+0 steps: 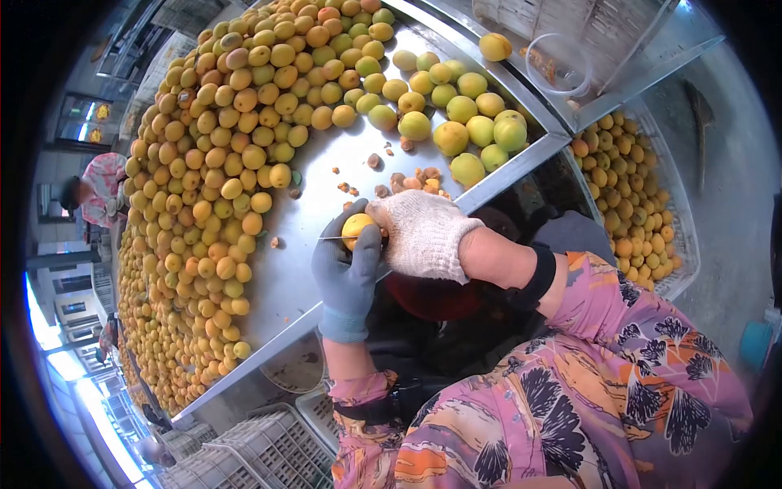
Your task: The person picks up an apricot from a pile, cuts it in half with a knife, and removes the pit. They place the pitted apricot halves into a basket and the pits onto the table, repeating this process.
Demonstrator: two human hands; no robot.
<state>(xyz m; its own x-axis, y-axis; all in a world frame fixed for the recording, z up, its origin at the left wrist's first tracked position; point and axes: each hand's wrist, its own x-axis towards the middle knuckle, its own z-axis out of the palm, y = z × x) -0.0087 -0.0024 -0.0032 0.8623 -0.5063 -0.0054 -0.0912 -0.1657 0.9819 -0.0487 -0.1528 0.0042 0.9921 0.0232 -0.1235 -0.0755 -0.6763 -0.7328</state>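
Observation:
My left hand (346, 273), in a grey-blue coated glove, is closed around a yellow apricot (356, 230) at the near edge of the metal table (281, 281). Against it is my right hand (423, 232), in a white knitted glove, its fingers closed. A thin blade (330, 237) lies across the apricot; its handle is hidden, apparently in my right hand. Just beyond my hands are brownish fruit pieces and pits (411, 178). Greener apricots (472, 122) sit in the table's right corner, and a big heap of yellow apricots (220, 147) covers its left side.
At the right stands a crate of apricots (627, 196). A clear plastic cup (558, 65) and one apricot (494, 46) are on the metal ledge behind. White plastic crates (261, 444) stand below left. Another person (102, 189) is at the far left.

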